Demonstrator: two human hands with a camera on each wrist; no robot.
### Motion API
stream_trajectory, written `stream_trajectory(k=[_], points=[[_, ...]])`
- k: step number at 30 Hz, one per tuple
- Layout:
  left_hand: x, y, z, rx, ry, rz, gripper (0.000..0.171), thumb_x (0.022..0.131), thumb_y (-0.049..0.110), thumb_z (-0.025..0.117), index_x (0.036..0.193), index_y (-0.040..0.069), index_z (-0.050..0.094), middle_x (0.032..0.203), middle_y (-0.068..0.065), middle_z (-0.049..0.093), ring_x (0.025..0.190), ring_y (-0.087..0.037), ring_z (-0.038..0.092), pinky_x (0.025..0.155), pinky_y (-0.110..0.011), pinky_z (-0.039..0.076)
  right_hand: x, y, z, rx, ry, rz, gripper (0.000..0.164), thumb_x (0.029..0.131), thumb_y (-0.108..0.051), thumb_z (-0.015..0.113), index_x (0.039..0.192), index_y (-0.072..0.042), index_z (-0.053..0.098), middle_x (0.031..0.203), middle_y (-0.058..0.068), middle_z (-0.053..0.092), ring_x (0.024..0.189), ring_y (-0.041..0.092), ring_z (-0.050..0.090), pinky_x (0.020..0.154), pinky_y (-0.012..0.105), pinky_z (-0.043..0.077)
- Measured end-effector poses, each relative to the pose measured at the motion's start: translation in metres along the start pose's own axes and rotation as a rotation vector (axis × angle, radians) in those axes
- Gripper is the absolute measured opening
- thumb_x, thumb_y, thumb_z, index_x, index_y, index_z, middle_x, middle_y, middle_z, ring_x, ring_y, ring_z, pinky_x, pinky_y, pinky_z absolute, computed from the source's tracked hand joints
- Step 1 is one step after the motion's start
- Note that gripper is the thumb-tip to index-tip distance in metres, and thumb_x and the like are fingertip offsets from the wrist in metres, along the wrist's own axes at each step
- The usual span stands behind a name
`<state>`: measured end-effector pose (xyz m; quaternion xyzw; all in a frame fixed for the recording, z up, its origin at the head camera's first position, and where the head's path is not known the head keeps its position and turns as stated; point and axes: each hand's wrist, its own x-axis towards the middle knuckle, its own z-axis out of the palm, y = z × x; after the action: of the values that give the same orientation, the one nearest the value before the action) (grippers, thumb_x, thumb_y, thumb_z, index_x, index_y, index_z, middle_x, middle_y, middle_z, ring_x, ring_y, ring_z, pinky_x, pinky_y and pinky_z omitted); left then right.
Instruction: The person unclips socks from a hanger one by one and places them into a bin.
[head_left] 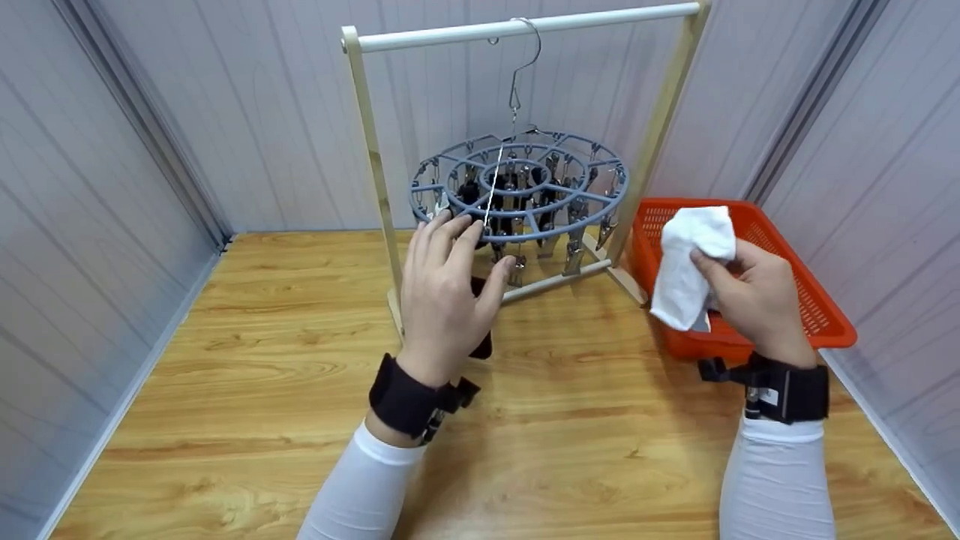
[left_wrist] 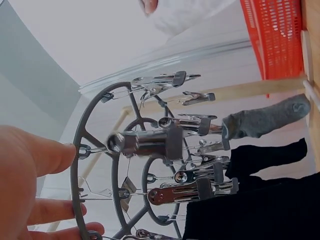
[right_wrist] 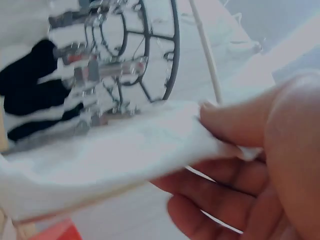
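My left hand (head_left: 446,289) is at the near-left rim of a round grey clip hanger (head_left: 540,234), its fingertips touching the rim and its thumb held apart. In the left wrist view, the thumb (left_wrist: 55,155) and fingertips lie right along the ring. My right hand (head_left: 757,296) pinches a white sock (head_left: 694,262) between thumb and fingers, off to the right of the hanger. The sock hangs down from the hand, blurred in the right wrist view. Metal clips (left_wrist: 180,192) dangle from the rings. A grey sock (left_wrist: 267,117) and black socks (left_wrist: 267,157) hang among them.
The hanger's hook (head_left: 529,49) hangs on the white bar (head_left: 450,34) of a wooden stand. An orange-red basket (head_left: 814,300) stands at the right, behind the right hand. Wood-grain table (head_left: 285,360) lies beneath, with pale panel walls on three sides.
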<state>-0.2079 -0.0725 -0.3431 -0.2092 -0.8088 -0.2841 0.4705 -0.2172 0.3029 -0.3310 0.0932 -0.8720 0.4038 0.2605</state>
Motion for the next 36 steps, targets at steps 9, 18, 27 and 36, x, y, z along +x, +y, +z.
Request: stream_trajectory(k=[9,18,27,36], points=[[-0.002,0.003,-0.001,-0.009,-0.019,-0.010,0.049,0.106,0.031,0.078,0.138,-0.005,0.072,0.139,-0.024,0.070,0.144,-0.045,0.057,0.131,-0.058,0.034,0.007,0.028,0.000,-0.217,0.179,-0.026,0.024,0.108,-0.017,0.074,0.099,0.006,0.075,0.089,0.016,0.069,0.077,0.007,0.055,0.069,0.021,0.040],[-0.003,0.003,0.000,-0.017,-0.016,0.003,0.048,0.106,0.029,0.079,0.137,-0.006,0.072,0.138,-0.024,0.070,0.143,-0.046,0.058,0.129,-0.062,0.036,0.011,0.055,0.000,-0.304,-0.115,0.145,0.039,0.113,-0.036,0.063,0.106,0.001,0.074,0.093,0.017,0.071,0.085,0.032,0.060,0.073,0.042,0.045],[-0.005,0.006,0.003,-0.020,-0.017,0.016,0.046,0.105,0.027,0.079,0.137,-0.005,0.073,0.138,-0.023,0.070,0.143,-0.046,0.058,0.128,-0.064,0.037,0.014,0.079,0.004,-0.334,-0.259,0.280,0.050,0.115,-0.035,0.060,0.145,0.005,0.063,0.124,0.026,0.068,0.110,0.043,0.063,0.092,0.056,0.051],[-0.005,0.008,0.004,-0.024,-0.027,0.021,0.046,0.106,0.029,0.078,0.137,-0.004,0.073,0.139,-0.022,0.070,0.143,-0.045,0.057,0.128,-0.065,0.035,0.015,0.070,0.006,-0.300,-0.254,0.318,0.065,0.117,-0.038,0.053,0.163,0.008,0.046,0.149,0.033,0.052,0.135,0.050,0.053,0.111,0.067,0.046]])
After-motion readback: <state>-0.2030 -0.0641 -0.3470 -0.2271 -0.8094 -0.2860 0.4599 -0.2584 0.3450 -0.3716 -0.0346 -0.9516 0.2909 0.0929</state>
